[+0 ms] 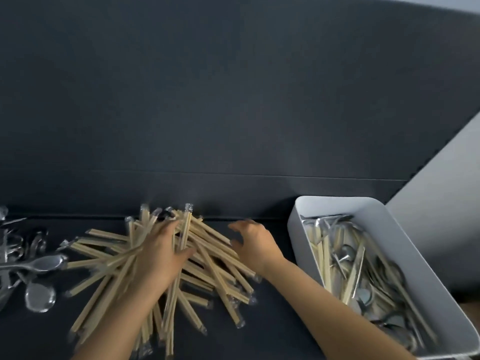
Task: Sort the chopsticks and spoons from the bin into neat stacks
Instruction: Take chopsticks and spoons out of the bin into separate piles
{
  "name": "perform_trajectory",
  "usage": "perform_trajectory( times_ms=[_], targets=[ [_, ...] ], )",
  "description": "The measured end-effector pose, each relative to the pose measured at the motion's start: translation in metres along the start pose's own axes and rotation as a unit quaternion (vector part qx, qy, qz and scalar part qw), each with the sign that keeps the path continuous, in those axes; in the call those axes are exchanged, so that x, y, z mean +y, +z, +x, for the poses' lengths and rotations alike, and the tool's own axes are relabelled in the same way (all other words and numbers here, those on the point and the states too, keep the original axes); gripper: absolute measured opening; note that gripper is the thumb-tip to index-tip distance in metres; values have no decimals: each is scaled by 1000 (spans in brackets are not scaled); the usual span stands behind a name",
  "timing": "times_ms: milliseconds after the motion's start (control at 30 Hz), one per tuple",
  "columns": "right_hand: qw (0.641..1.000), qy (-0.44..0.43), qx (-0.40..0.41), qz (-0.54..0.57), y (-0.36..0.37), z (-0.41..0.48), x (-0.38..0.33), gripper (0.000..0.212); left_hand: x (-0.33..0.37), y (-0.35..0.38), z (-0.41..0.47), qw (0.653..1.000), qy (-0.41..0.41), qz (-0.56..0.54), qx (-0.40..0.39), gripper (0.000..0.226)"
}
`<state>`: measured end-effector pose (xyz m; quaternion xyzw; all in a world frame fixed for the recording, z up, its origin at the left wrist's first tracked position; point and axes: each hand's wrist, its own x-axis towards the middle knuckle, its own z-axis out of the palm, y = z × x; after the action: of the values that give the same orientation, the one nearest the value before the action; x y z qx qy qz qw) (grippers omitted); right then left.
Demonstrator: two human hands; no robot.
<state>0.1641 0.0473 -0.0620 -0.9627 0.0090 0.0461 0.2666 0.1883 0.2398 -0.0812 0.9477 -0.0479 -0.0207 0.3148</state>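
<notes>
A loose, fanned pile of wrapped wooden chopsticks (109, 258) lies on the dark surface at lower centre. My left hand (161, 253) rests on top of the pile, fingers spread and pressing on the sticks. Just right of the pile's far edge hovers my right hand (253, 241), its fingers loosely curled and holding nothing. Metal spoons (39, 266) lie in a scattered heap at the far left. A white bin (335, 203) at the right holds several more chopsticks and spoons mixed together.
A dark padded backrest rises behind the surface. A grey panel slants up at the right behind the bin. A strip of wood shows at the lower right corner.
</notes>
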Motion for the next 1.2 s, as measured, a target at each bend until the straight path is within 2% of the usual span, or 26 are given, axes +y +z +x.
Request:
perform_trajectory(
  times_ms=[167,300,533,800,867,967,1067,1200],
  targets=[
    [993,-33,110,24,-40,-31,25,34,23,13,1,996,81,-15,-20,58],
    [986,46,159,8,-75,-59,76,32,57,24,-4,990,132,-28,-36,53],
    [971,184,146,-34,-109,-95,159,34,136,57,-12,972,218,-58,-70,45],
    [986,145,73,-37,-117,-92,196,42,219,105,-37,950,265,-39,-162,52],
    [988,139,62,-39,-123,-90,205,46,233,120,-43,947,254,16,-197,59],
    [989,133,56,-36,-133,-89,218,52,244,146,-48,938,184,135,-259,64],
    [991,120,48,-33,-143,-90,227,55,252,163,-48,927,107,228,-278,50],
    [994,94,42,-32,-150,-91,238,49,255,178,-54,912,31,263,-313,33]
  ],
)
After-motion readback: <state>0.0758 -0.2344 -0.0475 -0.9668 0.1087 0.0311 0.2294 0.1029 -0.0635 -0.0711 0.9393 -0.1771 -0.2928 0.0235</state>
